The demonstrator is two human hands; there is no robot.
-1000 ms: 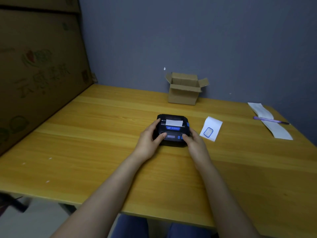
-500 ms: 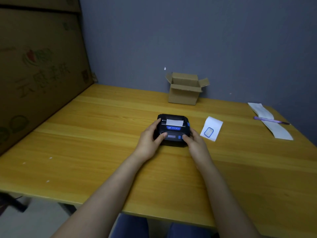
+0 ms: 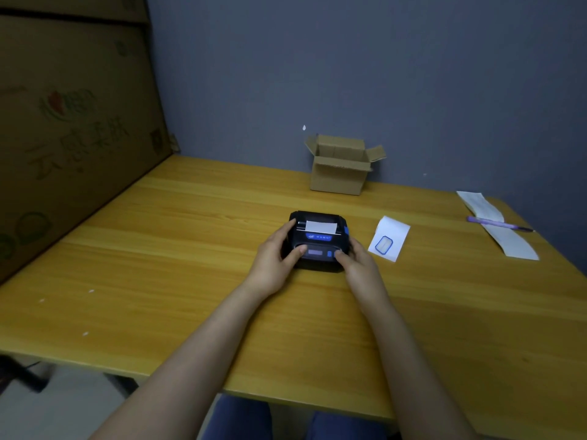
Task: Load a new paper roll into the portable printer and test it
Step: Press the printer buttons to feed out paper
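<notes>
A small black portable printer (image 3: 319, 239) with blue trim sits on the wooden table (image 3: 158, 265), its lid closed. A short strip of white paper (image 3: 320, 227) sticks out of its top slot. My left hand (image 3: 276, 260) grips the printer's left side, thumb resting on the front panel. My right hand (image 3: 357, 263) holds the right side, with its thumb on the front panel by a blue button.
A white paper slip with a blue outline (image 3: 389, 238) lies just right of the printer. Farther right are a long paper strip (image 3: 495, 223) and a purple pen (image 3: 495, 223). An open cardboard box (image 3: 341, 168) stands by the wall. A large carton (image 3: 70, 128) borders the left.
</notes>
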